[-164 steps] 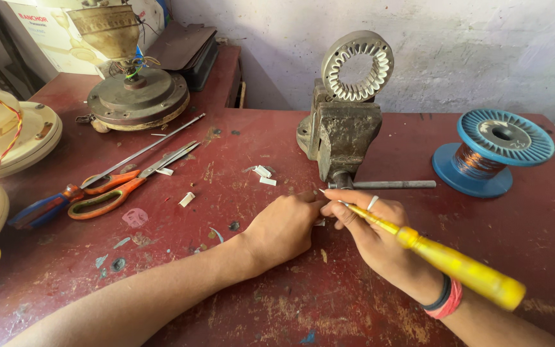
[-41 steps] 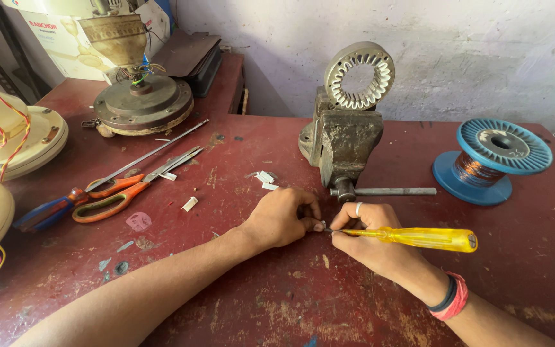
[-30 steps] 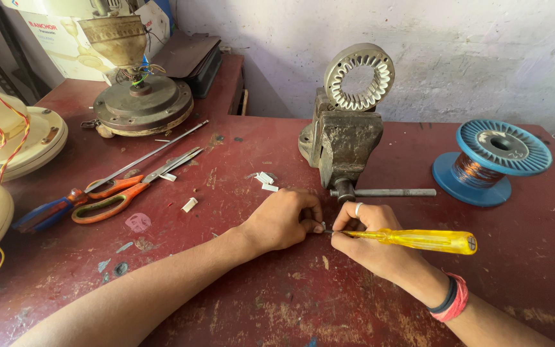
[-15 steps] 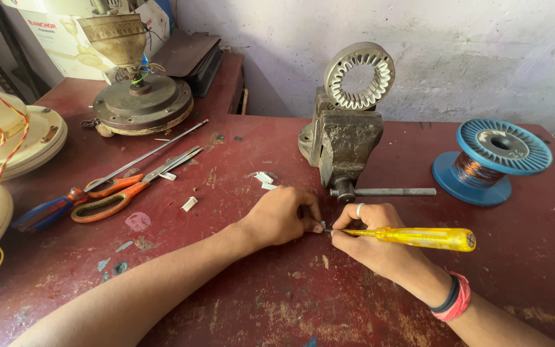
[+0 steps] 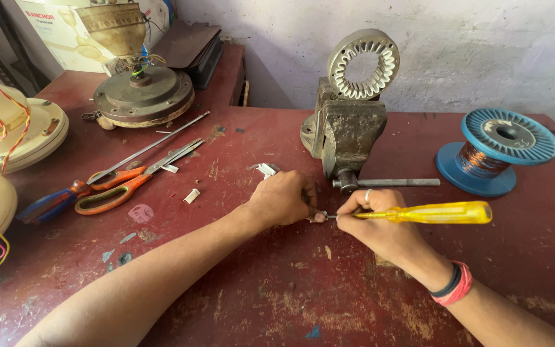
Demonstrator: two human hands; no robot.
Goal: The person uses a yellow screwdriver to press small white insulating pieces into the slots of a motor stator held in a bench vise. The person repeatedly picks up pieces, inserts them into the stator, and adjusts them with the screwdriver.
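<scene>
Your yellow screwdriver has dropped level since earlier, right hand clenching it; your left hand pinches a small piece, mostly hidden.

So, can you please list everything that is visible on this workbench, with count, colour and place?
workbench: one, worn red, under everything
vise: one, grey metal, centre back
metal ring: one, silver, slotted, on top of the vise
wire spool: one, blue with copper wire, right back
scissors: one pair, orange handles, left
screwdriver: one, yellow handle, in the right hand
second screwdriver: one, blue and red handle, left beside the scissors
fan motor: one, brown, back left
fan housings: two, cream, far left edge
left hand: pinching a small part at the screwdriver tip
right hand: gripping the screwdriver
</scene>
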